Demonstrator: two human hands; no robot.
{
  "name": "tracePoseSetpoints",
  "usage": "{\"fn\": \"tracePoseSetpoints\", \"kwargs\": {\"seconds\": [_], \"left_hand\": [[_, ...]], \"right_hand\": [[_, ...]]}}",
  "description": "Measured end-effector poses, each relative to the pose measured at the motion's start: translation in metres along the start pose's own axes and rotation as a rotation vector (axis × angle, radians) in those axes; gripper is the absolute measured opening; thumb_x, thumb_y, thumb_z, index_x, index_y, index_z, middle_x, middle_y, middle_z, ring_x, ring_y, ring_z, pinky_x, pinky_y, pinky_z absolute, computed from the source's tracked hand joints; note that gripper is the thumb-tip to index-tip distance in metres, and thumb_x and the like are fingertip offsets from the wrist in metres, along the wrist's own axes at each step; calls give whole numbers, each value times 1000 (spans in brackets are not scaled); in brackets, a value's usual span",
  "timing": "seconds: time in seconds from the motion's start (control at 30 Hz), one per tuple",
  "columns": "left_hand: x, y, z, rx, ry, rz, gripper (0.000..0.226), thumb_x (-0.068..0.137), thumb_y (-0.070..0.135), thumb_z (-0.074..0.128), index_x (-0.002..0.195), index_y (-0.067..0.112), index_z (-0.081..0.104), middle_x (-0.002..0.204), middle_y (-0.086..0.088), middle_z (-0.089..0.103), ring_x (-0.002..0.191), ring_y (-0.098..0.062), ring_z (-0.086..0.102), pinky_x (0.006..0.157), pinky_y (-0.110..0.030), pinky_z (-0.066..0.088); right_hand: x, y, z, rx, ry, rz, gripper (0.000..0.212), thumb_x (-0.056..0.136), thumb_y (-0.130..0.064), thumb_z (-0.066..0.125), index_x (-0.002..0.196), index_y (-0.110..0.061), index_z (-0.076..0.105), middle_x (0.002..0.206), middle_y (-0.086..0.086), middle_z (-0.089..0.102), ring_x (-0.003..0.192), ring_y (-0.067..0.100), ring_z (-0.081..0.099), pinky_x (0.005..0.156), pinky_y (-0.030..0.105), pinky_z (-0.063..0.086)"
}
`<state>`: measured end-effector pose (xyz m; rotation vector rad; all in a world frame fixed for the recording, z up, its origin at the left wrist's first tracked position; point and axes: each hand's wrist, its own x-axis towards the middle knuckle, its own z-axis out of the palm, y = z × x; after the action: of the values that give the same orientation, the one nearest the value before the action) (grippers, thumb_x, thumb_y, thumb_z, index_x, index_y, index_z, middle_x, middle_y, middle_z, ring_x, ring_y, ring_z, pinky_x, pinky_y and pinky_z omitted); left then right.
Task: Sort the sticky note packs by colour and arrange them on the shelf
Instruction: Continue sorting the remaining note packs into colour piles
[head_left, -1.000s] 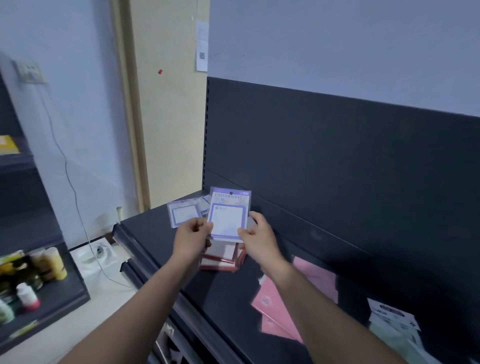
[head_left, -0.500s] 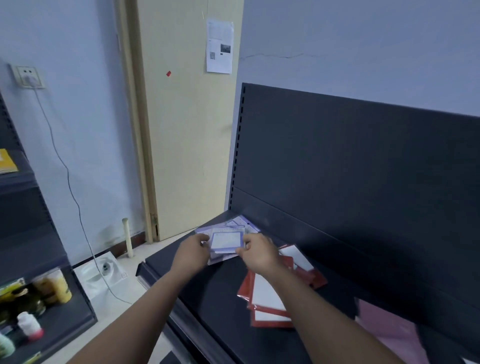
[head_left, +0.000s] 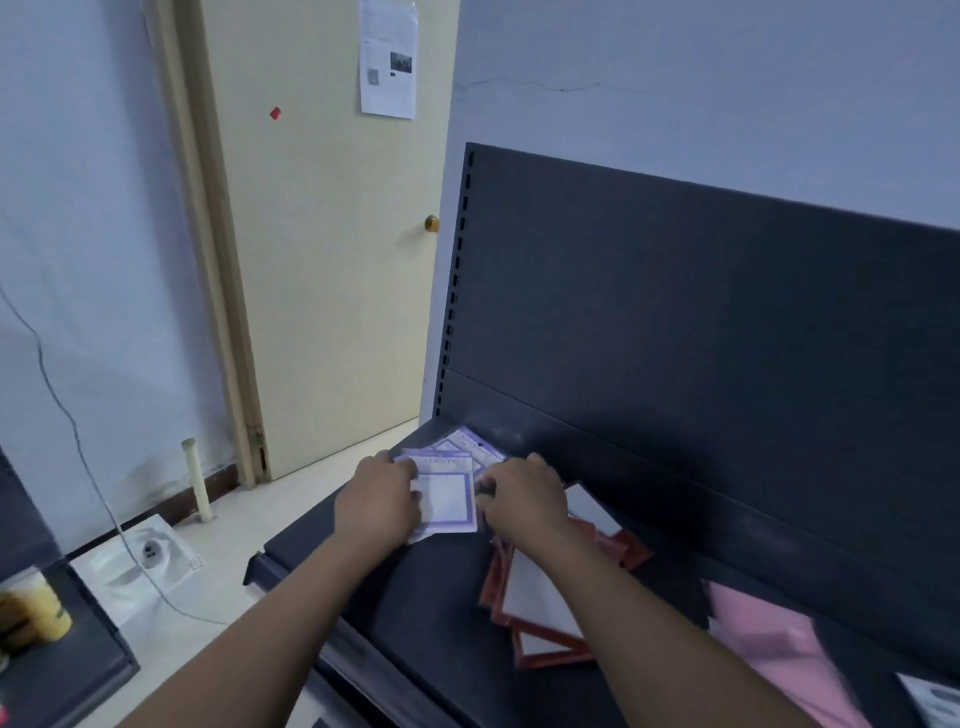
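Note:
A purple-bordered sticky note pack (head_left: 448, 500) lies flat on top of other purple packs (head_left: 475, 450) at the left end of the dark shelf (head_left: 431, 613). My left hand (head_left: 378, 503) holds its left edge and my right hand (head_left: 524, 501) holds its right edge, fingers curled at the sides. Red-bordered packs (head_left: 540, 613) lie in a loose pile under my right forearm. Pink packs (head_left: 769, 644) sit further right, blurred.
The shelf's dark back panel (head_left: 701, 332) rises behind the packs. A white pack (head_left: 935, 701) shows at the lower right corner. A cream door (head_left: 322, 249) stands left of the shelf. Another dark shelf with bottles (head_left: 36, 613) is at far left.
The purple pack went from held upright in the air down onto the purple pile. Both hands stayed on its edges. The view swung left and closer.

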<state>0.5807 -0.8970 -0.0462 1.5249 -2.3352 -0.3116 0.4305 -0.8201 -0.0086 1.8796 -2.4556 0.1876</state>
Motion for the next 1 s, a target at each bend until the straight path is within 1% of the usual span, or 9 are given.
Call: {"fn": "tracePoseSetpoints", "kwargs": {"seconds": [0.17,0.3,0.4,0.5,0.6,0.7,0.8,0.9,1.0], "left_hand": [[2,37,-4,162,35,209,32,92,28,51,121,17,58,118,-4,55,113,-24,48,84,-34,45],[-8,80,-2,250,13,344,31,90,27,49,116,14,60,117,-7,58,113,-27,50,84,-36,42],[-21,115,1,277,10,414,30,87,21,48,113,15,61,113,-5,59,110,-26,52,85,-36,43],[-41,153,7,293,2,512,31,88,17,47,116,16,58,117,-4,56,114,-24,49,89,-35,41],[-67,190,14,310,-8,586,29,90,25,48,117,18,57,120,-2,55,117,-22,48,93,-33,40],[-97,229,21,317,-34,656,30,92,28,46,117,17,57,120,-3,56,115,-22,49,90,-33,41],[-132,265,26,293,-27,727,29,91,27,48,117,18,57,120,-2,55,116,-22,49,90,-33,41],[-166,297,32,267,-30,776,28,92,24,49,118,19,55,121,-1,54,118,-22,47,92,-32,39],[-202,327,37,276,-25,821,29,91,27,51,118,18,55,122,-2,55,118,-22,48,91,-31,40]], "right_hand": [[-15,33,-17,-28,62,54,30,93,-37,54,116,-20,63,118,5,61,112,27,49,90,34,37],[-45,65,-28,-41,82,122,31,92,-34,53,118,-19,62,119,7,59,112,28,52,88,36,38],[-76,93,-37,-65,89,175,31,90,-28,54,119,-20,61,119,6,58,111,27,51,89,35,38],[-113,124,-47,-96,87,234,33,90,-23,53,122,-20,59,121,7,56,114,28,49,92,37,38],[-155,154,-57,-124,69,295,33,92,-27,53,124,-21,58,122,7,54,117,27,47,94,37,36],[-203,183,-67,-151,57,355,34,91,-29,54,124,-21,57,123,6,53,119,27,46,96,37,35],[-251,211,-76,-180,75,433,32,89,-29,55,120,-22,60,121,5,56,117,26,49,94,35,37],[-300,236,-85,-176,43,505,39,89,-30,57,127,-22,56,126,7,54,120,27,47,98,38,37],[-349,258,-90,-169,8,565,39,89,-25,55,128,-21,55,127,7,53,121,27,45,100,39,36]]}}
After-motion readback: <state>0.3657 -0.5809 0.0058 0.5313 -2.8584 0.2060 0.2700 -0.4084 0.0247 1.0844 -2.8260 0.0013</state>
